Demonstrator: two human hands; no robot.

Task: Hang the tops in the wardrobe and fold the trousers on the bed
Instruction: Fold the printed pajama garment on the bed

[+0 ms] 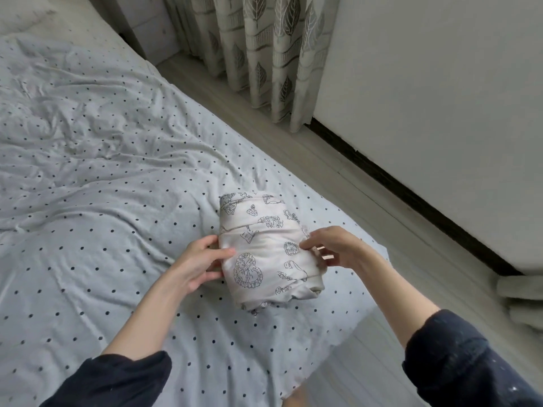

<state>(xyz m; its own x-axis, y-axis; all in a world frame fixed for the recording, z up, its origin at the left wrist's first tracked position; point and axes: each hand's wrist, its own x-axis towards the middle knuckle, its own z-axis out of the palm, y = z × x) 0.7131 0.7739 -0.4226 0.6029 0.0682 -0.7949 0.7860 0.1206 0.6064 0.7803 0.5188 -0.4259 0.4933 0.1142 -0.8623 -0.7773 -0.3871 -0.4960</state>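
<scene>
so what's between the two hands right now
The folded printed trousers, lying on the dotted bed sheet. The left hand and right hand grip opposite sides, in the head view.

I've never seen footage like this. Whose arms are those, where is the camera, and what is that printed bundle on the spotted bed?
There is no machine here: these are a person's own two arms in dark sleeves, filmed by one wide-angle camera worn on the head, looking forward and down. The surface is a bed with a pale, dark-dotted cover. Near its corner lies a pair of trousers, cream cloth with line drawings, already folded into a compact bundle. The left hand grips one side of it, thumb on top. The right hand touches the other side with curled fingers; how firmly it holds is unclear. Beyond the bed you see a leaf-patterned curtain and a pale floor.
</scene>
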